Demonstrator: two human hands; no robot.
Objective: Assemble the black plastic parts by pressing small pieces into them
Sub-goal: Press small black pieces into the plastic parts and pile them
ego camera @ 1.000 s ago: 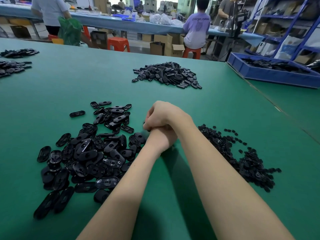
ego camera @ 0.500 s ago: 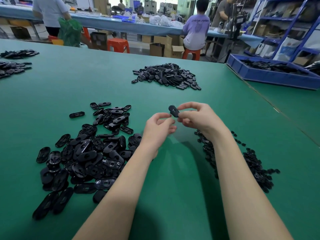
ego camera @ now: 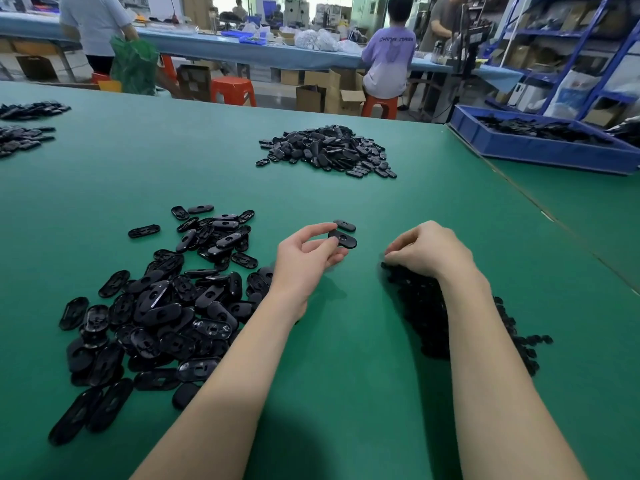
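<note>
Black oval part point(ego camera: 343, 239) pinched in left hand point(ego camera: 304, 261), right hand point(ego camera: 427, 249) curled over small pieces point(ego camera: 426, 306), its fingertips hidden, grasp unclear

Two bare forearms rise from the bottom edge, each ending in a bare hand; no sleeve, cuff or glove shows anywhere along them. The left grip point(ego camera: 308, 258) has slim fingers with short, plain nails, no polish and no ring. The right grip point(ego camera: 427, 249) is likewise without ring or covering, its knuckles smooth. Behind each grip the wrist carries no watch, strap or bracelet. Both forearms are slender and smooth, widening toward the elbows, with no marks, tape or plasters on them. The upper arms and any clothing lie outside the view.
</note>
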